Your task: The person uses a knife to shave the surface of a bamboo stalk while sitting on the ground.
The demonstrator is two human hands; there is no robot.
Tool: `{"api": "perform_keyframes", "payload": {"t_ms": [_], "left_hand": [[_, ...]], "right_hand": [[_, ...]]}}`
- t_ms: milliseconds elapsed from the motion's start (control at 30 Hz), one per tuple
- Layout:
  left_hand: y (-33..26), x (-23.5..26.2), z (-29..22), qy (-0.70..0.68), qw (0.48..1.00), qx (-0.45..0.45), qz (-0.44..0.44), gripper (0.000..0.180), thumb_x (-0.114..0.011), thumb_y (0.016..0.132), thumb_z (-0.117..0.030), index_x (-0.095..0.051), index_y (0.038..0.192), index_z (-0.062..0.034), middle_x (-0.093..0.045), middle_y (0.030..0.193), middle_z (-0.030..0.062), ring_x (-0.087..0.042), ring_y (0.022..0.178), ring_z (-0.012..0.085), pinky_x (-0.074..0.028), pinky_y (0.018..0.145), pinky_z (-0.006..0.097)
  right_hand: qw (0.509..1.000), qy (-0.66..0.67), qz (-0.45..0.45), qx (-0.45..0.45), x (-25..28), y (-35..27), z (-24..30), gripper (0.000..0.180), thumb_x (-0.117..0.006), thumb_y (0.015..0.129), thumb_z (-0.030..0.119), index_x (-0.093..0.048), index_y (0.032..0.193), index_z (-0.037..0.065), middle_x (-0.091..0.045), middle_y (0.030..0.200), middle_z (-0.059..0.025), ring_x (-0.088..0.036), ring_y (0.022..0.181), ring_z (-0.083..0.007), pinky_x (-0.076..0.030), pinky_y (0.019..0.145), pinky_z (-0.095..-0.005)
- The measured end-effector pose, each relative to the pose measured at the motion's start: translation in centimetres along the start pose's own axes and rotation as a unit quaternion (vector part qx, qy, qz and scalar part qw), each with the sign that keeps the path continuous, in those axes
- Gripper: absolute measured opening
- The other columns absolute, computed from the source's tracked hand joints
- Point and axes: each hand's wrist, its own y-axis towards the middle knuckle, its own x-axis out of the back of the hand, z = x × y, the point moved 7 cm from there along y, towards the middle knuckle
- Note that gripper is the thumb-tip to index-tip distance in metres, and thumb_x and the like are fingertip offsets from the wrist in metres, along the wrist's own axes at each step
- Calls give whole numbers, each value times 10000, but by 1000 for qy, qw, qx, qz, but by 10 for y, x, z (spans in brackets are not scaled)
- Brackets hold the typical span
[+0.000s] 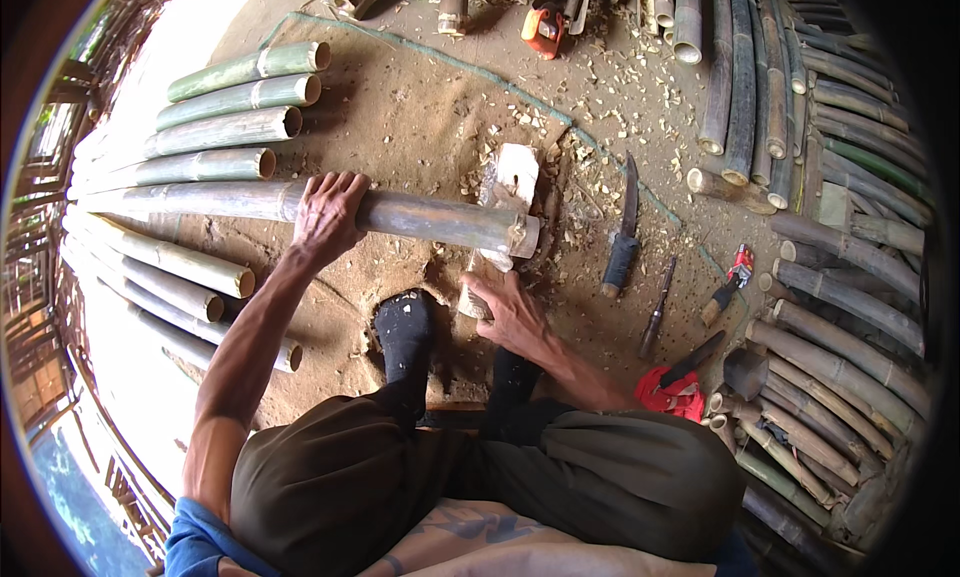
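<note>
A wooden piece (472, 299) was gripped in the right hand (515, 315) near the black-socked foot (405, 335). Just beyond, the long bamboo pole (420, 217) was clasped from above by the left hand (327, 212); its long axis lay left to right, its cut end resting on a wooden block (512, 177). Four cut green bamboo sections (245, 102) were laid farther left. A curved knife (622, 239) was lying to the right.
</note>
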Motion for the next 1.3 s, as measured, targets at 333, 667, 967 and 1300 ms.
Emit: {"api": "perform_keyframes", "payload": {"t_ms": [333, 667, 967, 1300], "left_hand": [[17, -5, 0, -7, 990, 27, 136, 785, -899, 560, -167, -636, 1299, -135, -662, 1185, 76, -605, 1168, 305, -454, 1018, 467], [17, -14, 11, -45, 986, 28, 155, 597, -873, 534, -169, -718, 1107, -114, -710, 1064, 64, -647, 1118, 311, -492, 996, 439], [20, -21, 10, -18, 979, 16, 203, 465, -877, 677, -284, -686, 1072, -130, -703, 1053, 71, -669, 1074, 273, -508, 923, 467], [24, -30, 13, -55, 972, -6, 230, 511, -911, 569, -262, -695, 1016, -142, -707, 986, 60, -682, 958, 273, -557, 793, 448]], "right_hand": [[980, 44, 157, -118, 39, -14, 4, 610, -696, 945, 209, -563, 1538, 156, -608, 1094, -245, -675, 960, -351, -578, 861, -443], [896, -63, -213, -383, 137, -49, -192, 645, -898, 792, 380, -484, 1189, 88, -695, 1024, -204, -708, 930, -402, -554, 751, -521], [790, 339, -346, -375, 127, -78, -207, 275, -564, 1004, 238, -526, 1218, 70, -632, 798, -69, -624, 596, -187, -506, 498, -350], [966, 105, -229, -55, 139, -34, -63, 297, -656, 1042, 202, -541, 1253, 28, -586, 845, -75, -597, 720, -198, -495, 644, -381]]}}
